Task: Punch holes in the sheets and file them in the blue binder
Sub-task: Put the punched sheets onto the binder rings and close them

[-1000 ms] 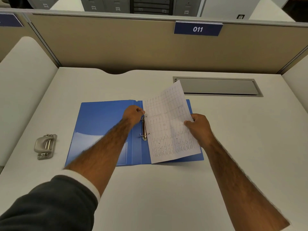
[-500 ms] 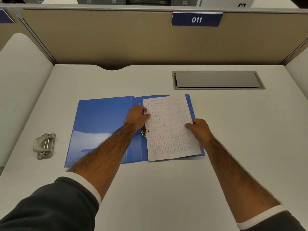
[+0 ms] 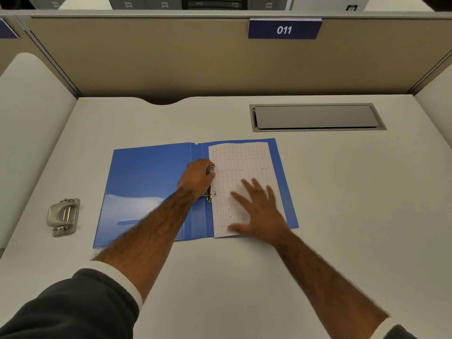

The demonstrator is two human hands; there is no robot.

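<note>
At frame centre, the left hand (image 3: pixel 198 178) seems pinched on the blue binder's (image 3: pixel 149 182) ring mechanism (image 3: pixel 209 192) while the right hand (image 3: pixel 256 211) lies spread flat on the printed sheet (image 3: pixel 241 165).

**One head-worn view, looking down the arms**

The single wide-angle camera sits at head height, facing forward and down across the desk (image 3: pixel 342 216) toward the partition (image 3: pixel 171 64). Both forearms reach away from it; straight edges bow near the corners.
</note>
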